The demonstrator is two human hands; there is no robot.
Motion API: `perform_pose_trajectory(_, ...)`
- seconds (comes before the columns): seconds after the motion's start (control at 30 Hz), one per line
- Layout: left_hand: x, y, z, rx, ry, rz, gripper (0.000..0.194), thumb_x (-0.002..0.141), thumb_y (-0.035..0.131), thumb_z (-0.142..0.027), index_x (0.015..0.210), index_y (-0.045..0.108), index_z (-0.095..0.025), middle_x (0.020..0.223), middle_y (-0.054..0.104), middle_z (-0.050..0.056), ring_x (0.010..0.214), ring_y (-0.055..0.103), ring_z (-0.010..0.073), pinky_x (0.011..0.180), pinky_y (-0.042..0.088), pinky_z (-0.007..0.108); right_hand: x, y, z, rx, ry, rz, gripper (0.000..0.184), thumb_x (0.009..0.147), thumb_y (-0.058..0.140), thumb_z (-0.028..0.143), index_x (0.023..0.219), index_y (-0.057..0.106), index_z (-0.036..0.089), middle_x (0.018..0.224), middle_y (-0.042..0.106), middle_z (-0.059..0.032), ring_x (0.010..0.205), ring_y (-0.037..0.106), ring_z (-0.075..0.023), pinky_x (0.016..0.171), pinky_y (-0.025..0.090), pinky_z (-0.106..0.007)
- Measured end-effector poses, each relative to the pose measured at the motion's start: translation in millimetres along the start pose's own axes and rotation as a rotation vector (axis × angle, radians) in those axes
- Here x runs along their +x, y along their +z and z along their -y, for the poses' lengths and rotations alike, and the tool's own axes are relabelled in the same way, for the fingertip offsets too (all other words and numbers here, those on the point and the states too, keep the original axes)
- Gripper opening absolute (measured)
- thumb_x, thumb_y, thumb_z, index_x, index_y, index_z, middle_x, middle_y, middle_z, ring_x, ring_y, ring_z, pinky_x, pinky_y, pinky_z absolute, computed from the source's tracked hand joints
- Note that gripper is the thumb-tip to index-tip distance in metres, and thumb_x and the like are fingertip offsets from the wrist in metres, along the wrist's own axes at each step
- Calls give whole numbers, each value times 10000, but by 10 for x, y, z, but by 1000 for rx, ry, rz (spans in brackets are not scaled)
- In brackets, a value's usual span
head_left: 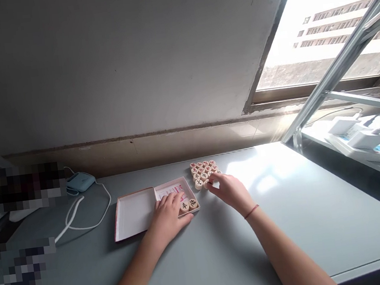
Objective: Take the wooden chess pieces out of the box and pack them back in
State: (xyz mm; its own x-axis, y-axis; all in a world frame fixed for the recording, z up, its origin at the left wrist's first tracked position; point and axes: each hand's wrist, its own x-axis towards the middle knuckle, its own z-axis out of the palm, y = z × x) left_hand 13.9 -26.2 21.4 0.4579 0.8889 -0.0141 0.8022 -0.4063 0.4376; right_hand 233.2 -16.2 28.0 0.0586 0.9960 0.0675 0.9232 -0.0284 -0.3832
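Note:
My left hand (166, 214) lies over the near part of an open cardboard box (189, 185), its fingers stretched across the inside and its thumb along the front edge. Two round Chinese chess pieces (188, 205) with black characters show in the box beside the fingers; what lies under the hand is hidden. My right hand (230, 192) pinches a xiangqi piece (206, 184) at the front row of a block of such pieces (203, 169) on the table. Red characters mark the back rows, black ones the front. Some pieces are covered by my fingers.
The box's lid half (134, 213) lies flat at its left. Farther left are a light blue device (80, 181) and a white cable (106, 208) on the grey table (290, 222). A metal frame (333, 65) and white power strip (360, 147) stand right; a wall rises behind.

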Motion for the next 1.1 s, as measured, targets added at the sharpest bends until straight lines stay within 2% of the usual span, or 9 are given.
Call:
perform_pose_trajectory(0.17,-1,0,0,77,32,15,200,830,595,-344,961,616,-195,1066,627,87,1038,566,289,909,438,417,-30,94,87,-4,19,-10,85,845,527,253,842,606,219,911,666,-28,745,600,-154,567,344,-224)
perform_pose_trajectory(0.27,-1,-13,17,91,45,36,205,837,595,-355,963,626,-197,1090,622,87,1056,555,284,915,435,407,-31,129,93,-24,52,-3,124,834,525,219,936,595,222,962,661,-38,743,598,-153,557,333,-221)
perform_pose_trajectory(0.4,0,-13,70,69,75,30,217,837,594,-371,972,633,-206,1089,622,78,1052,554,274,917,435,393,-6,164,67,-40,60,19,184,827,502,165,985,567,232,930,665,-27,708,586,-150,543,310,-221)
perform_pose_trajectory(0.6,-9,-49,108,-21,95,26,245,861,551,-415,976,635,-215,1051,627,66,1017,561,254,905,440,380,-14,160,80,3,20,-46,165,854,503,241,1014,543,233,837,632,-14,681,569,-149,540,318,-219)
perform_pose_trajectory(0.7,-1,-82,96,-61,95,36,236,871,534,-415,953,634,-217,1029,629,60,984,573,244,866,456,366,-56,120,129,103,-76,-73,146,870,478,271,994,544,232,760,598,6,618,538,-135,545,349,-222)
perform_pose_trajectory(0.77,10,-99,84,-83,87,19,231,864,545,-417,935,634,-217,1000,636,57,952,583,237,835,465,351,-95,94,172,188,-195,-47,143,868,478,263,983,556,229,752,589,6,593,521,-123,561,386,-226)
perform_pose_trajectory(0.93,27,-133,55,-233,64,-63,289,883,504,-473,943,639,-225,994,654,48,943,603,222,836,468,329,-197,120,295,381,-589,66,205,802,570,155,990,594,233,975,614,-23,645,542,-87,614,458,-208)
perform_pose_trajectory(1.0,24,-147,42,-329,66,-53,324,900,467,-493,949,644,-226,1009,656,48,937,612,213,820,475,312,-217,144,334,398,-638,53,150,831,555,153,948,609,230,965,621,-18,637,546,-79,616,464,-203)
perform_pose_trajectory(1.1,20,-164,26,-392,63,-52,369,920,418,-512,936,645,-222,993,661,40,917,621,201,807,478,295,-204,102,322,399,-624,14,109,872,535,202,923,628,226,935,633,-21,637,560,-86,625,467,-210)
